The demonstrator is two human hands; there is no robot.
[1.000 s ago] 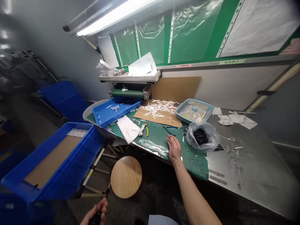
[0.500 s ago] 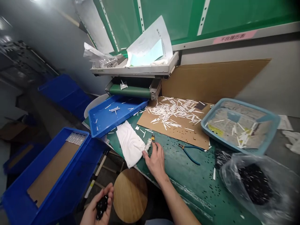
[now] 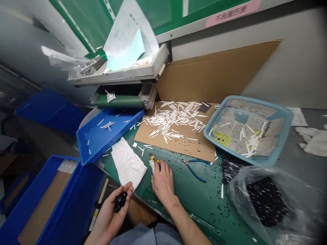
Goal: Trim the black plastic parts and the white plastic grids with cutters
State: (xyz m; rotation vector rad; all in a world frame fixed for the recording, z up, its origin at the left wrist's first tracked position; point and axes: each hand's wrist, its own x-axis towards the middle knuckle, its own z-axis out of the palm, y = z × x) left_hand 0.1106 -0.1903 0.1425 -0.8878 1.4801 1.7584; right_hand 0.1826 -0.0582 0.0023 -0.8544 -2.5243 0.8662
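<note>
My left hand (image 3: 113,207) is cupped, palm up, around a small heap of black plastic pieces (image 3: 120,201), just off the table's front edge. On the green table my right hand (image 3: 163,182) lies palm down, fingers curled over the handles of a pair of pliers (image 3: 152,160). One handle is wrapped in white, the other is yellow; their lower ends are hidden under the hand. A white cloth (image 3: 127,161) lies to the left of the pliers. Blue-handled cutting pliers (image 3: 195,170) rest open to the right, among scattered black bits.
Many white sticks (image 3: 176,119) cover a cardboard sheet (image 3: 199,148). A light-blue basket (image 3: 277,149) with more sticks stands right, beside a clear bag (image 3: 237,190) of black pieces. A blue tray (image 3: 95,146) sits left, near a small conveyor (image 3: 120,101) and a blue bin (image 3: 84,200).
My left hand has risen towards the table edge with the black pieces. My right hand has turned palm down over the pliers, which have shifted and rotated slightly. The view has swung right.
</note>
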